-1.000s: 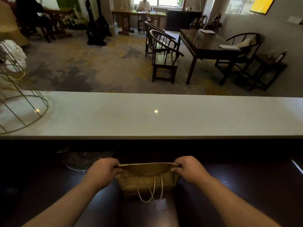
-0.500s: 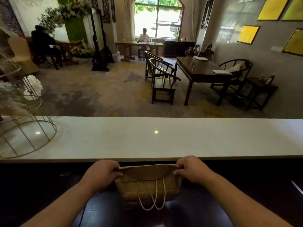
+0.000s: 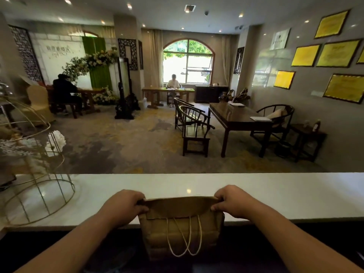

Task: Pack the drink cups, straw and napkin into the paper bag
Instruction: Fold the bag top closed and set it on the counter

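Note:
A brown paper bag (image 3: 182, 231) with white cord handles hangs upright in front of me, its top rim level with the near edge of the white counter (image 3: 275, 196). My left hand (image 3: 123, 206) grips the bag's left top corner. My right hand (image 3: 233, 202) grips the right top corner. The rim is pulled taut between them, and the cords dangle down the near face. No cups, straw or napkin show, and the bag's inside is hidden.
A gold wire cage stand (image 3: 37, 186) with white flowers occupies the counter's left end. Below the counter lies a dark lower surface (image 3: 295, 251). Beyond are dark wooden chairs (image 3: 195, 133), a dark table (image 3: 238, 119) and two seated people far off.
Both hands have lifted the bag from the dark lower surface up to the counter's edge. The camera has tilted up, showing more of the room.

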Demonstrator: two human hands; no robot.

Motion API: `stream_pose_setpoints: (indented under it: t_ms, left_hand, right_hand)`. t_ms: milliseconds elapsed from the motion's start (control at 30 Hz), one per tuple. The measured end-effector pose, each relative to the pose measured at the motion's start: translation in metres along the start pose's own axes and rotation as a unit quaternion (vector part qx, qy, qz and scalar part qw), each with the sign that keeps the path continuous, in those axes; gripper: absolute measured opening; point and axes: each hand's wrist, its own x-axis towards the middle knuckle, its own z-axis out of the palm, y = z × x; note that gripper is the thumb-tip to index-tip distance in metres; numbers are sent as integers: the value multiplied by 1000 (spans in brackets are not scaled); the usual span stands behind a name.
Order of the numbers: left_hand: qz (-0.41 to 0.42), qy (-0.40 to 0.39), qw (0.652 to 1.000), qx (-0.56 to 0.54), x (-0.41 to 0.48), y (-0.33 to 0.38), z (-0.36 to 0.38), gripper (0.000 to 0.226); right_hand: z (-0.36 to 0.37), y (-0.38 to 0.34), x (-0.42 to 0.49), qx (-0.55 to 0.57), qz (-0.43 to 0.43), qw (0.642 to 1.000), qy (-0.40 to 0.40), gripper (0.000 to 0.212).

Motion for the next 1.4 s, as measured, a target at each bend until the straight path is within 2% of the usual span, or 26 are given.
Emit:
stream_pose_setpoints:
  t_ms: [133, 267, 733, 1000, 1400]
  left_hand:
    - [2, 26, 1000, 8, 3, 10, -26, 25]
    - [11, 26, 999, 16, 5, 23, -56, 13]
    - [24, 77, 996, 29, 24, 46, -124, 9]
    - [25, 81, 996, 27, 49, 55, -130, 13]
    - [16, 80, 996, 24, 100, 29, -94, 13]
  right_hand:
    - [-27, -12, -3, -5, -12, 1000, 18, 5]
    - [-52, -21, -6, -6, -26, 999, 38, 4]
    - [-120, -43, -10, 4, -64, 993, 95, 3]
    - [-134, -41, 10, 5, -47, 993, 104, 5]
    - [-110, -20, 69, 0, -44, 994, 102, 5]
